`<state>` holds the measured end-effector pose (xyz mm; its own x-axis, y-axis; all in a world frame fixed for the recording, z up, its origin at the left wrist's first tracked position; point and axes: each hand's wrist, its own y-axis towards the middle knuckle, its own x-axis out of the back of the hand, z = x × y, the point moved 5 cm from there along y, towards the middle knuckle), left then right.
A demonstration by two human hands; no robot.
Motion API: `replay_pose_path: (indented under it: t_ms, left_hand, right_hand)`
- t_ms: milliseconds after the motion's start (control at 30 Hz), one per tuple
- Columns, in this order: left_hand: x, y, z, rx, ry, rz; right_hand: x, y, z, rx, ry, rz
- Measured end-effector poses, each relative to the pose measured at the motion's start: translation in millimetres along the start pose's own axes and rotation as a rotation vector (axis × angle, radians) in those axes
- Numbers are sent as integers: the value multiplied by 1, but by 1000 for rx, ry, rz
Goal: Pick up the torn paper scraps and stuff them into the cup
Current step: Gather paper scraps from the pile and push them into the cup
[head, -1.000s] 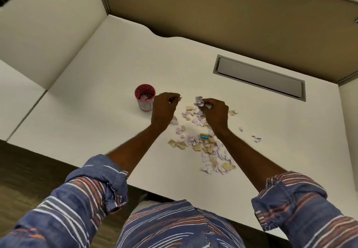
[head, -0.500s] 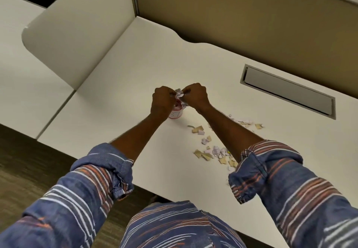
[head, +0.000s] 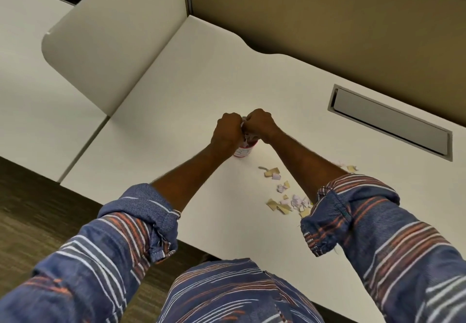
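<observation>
A small white cup point(head: 242, 151) with a red rim stands on the white desk, mostly hidden under both hands. My left hand point(head: 226, 133) and my right hand point(head: 259, 123) are fisted side by side right over its mouth, pinching white paper scraps point(head: 244, 131) that show between the fingers. Several tan and pale purple torn scraps point(head: 285, 198) lie on the desk to the right of the cup, partly covered by my right forearm and sleeve.
A grey recessed cable tray point(head: 390, 124) sits in the desk at the right. A rounded white divider panel point(head: 113, 35) stands on the left, a tan partition wall point(head: 327, 20) behind. The desk's front edge point(head: 141, 198) runs close to my body.
Both hands carried scraps from the pile leftward to the cup and now press together lower over its mouth. The camera view has shifted, so the pile sits further right.
</observation>
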<state>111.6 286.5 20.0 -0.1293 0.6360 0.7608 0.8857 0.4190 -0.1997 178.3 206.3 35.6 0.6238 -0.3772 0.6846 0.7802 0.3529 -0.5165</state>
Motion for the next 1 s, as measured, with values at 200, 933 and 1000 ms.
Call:
replay_pose_path:
  t_ms: [200, 933, 1000]
  left_hand:
    - [0, 3, 3, -17, 25, 3]
    - [22, 41, 44, -75, -164, -203]
    - [13, 49, 57, -96, -97, -149]
  right_hand:
    - [2, -2, 6, -17, 6, 31]
    - [21, -10, -58, 80, -53, -279]
    - [2, -17, -78, 99, -83, -288]
